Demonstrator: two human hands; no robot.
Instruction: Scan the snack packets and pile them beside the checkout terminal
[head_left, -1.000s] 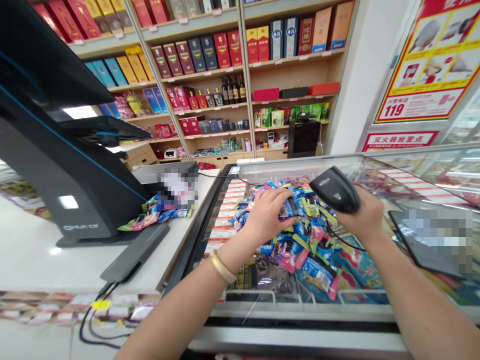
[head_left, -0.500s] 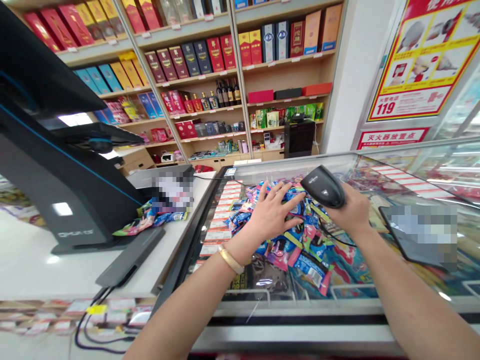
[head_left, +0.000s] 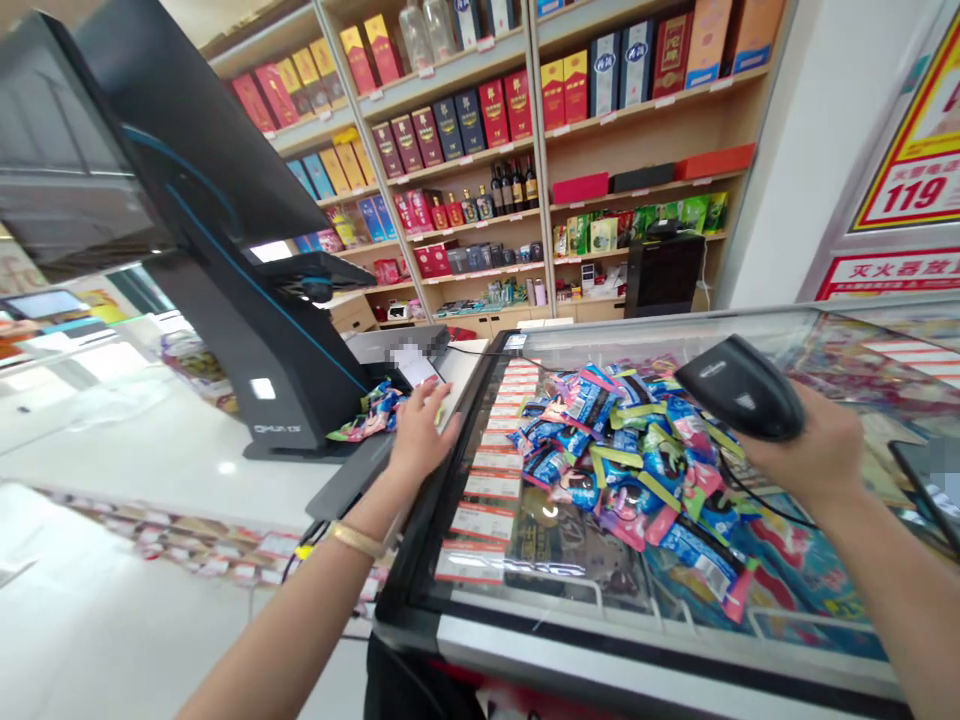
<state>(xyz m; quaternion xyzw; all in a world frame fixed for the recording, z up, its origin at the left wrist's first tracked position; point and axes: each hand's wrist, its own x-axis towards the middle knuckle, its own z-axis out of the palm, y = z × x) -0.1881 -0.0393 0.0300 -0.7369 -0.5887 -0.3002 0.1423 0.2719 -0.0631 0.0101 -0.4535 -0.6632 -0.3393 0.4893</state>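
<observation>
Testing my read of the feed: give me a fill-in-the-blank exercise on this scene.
The right hand holds a black ____.
A gold ____ circles the left arm.
The large packet heap lies ____ of the left hand.
The yellow-edged sign shows the number ____.
Missing words: scanner; bracelet; right; 119.

tablet (head_left: 919, 470) toward freezer's (head_left: 600, 661) right edge: cut off by frame, partly pixelated. scanner (head_left: 739, 390) handle hidden in right hand (head_left: 817, 450).
</observation>
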